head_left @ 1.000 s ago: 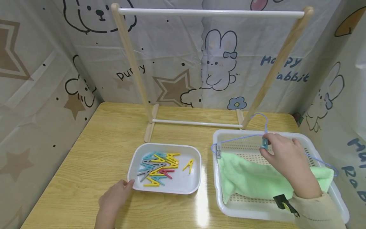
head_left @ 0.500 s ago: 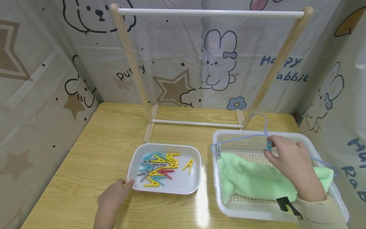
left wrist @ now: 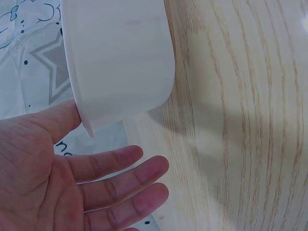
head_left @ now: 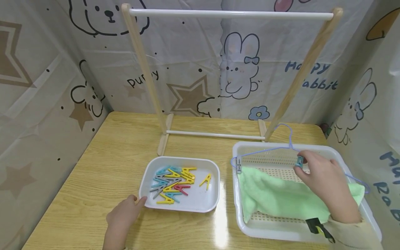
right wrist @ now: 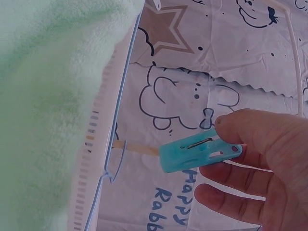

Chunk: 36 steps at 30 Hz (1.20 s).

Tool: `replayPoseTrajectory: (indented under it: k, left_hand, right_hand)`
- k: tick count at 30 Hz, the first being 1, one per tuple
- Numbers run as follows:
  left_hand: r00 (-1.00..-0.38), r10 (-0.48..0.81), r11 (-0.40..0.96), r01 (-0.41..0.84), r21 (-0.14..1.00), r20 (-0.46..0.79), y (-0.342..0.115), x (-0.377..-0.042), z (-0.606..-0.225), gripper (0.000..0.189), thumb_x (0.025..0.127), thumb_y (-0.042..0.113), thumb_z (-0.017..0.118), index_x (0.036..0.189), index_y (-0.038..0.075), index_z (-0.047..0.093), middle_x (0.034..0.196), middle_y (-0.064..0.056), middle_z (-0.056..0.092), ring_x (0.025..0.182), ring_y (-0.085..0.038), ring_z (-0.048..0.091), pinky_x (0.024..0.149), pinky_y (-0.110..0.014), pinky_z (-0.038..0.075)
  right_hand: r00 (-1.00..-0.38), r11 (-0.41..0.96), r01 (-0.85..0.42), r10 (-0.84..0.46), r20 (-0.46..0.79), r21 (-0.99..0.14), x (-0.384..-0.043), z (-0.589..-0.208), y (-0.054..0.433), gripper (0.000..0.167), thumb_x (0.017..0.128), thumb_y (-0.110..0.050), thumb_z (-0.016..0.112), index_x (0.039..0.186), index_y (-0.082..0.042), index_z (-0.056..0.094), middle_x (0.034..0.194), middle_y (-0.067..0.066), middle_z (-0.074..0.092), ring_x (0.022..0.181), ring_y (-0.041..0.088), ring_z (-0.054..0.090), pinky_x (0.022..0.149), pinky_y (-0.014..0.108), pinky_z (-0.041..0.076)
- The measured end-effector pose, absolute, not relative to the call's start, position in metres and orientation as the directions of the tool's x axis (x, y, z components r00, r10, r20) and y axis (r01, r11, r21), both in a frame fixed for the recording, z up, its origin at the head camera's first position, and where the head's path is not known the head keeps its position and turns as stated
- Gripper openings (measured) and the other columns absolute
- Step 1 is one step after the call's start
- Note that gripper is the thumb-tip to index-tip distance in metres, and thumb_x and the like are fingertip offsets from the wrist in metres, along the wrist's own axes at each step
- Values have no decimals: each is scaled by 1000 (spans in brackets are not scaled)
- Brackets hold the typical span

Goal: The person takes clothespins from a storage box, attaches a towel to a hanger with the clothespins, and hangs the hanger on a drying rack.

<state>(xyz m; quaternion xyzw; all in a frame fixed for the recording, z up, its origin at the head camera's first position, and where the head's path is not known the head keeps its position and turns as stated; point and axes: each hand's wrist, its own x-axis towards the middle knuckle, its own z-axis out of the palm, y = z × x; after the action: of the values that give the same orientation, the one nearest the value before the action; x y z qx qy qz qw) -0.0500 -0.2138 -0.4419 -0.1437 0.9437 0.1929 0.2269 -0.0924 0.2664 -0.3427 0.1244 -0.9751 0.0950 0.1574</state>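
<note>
Pinching a glossy, translucent teal plastic clothespin between thumb and fingers of the right hand, near a thin blue wire hanger and above a fluffy mint-green towel lying in a slotted white basket. Touching a smooth, round-cornered white tray with the left hand's thumb, extending the other fingers loosely. Shifting the clothespin rightward since one second earlier, while keeping the tray in place.
</note>
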Motion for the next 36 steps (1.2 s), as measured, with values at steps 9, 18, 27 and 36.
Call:
replayPoseTrajectory:
  k: [9, 18, 27, 36]
  left_hand:
    - [-862, -180, 885, -352, 304, -474, -212, -49, -442, 77, 89, 60, 29, 120, -8, 47, 112, -29, 53, 98, -48, 50, 68, -57, 42]
    - [-851, -193, 884, -367, 290, -489, -210, -49, -441, 76, 89, 59, 28, 120, -8, 47, 112, -30, 53, 98, -48, 50, 69, -58, 41]
    - [-859, -186, 884, -358, 300, -477, -211, -48, -441, 76, 89, 59, 28, 120, -8, 47, 112, -30, 53, 98, -49, 50, 68, -58, 41]
    - [-858, -184, 886, -356, 297, -479, -211, -48, -440, 76, 89, 60, 28, 121, -7, 46, 113, -30, 52, 98, -49, 50, 68, -57, 41]
  right_hand:
    - [-941, 963, -219, -166, 295, -155, -87, -346, 280, 19, 72, -12, 62, 88, -5, 54, 78, 8, 63, 68, 25, 56, 57, 49, 36]
    - [-963, 971, -173, -132, 235, -163, -84, -347, 288, 22, 73, -13, 62, 91, -3, 54, 78, 11, 61, 73, 28, 55, 56, 48, 36]
    - [-972, 974, -140, -101, 211, -178, -80, -350, 296, 23, 74, -13, 62, 92, -3, 54, 80, 11, 61, 69, 26, 54, 58, 50, 35]
    - [-964, 978, -137, -96, 247, -155, -77, -351, 304, 25, 71, -13, 65, 91, -3, 54, 77, 9, 62, 61, 20, 51, 49, 40, 34]
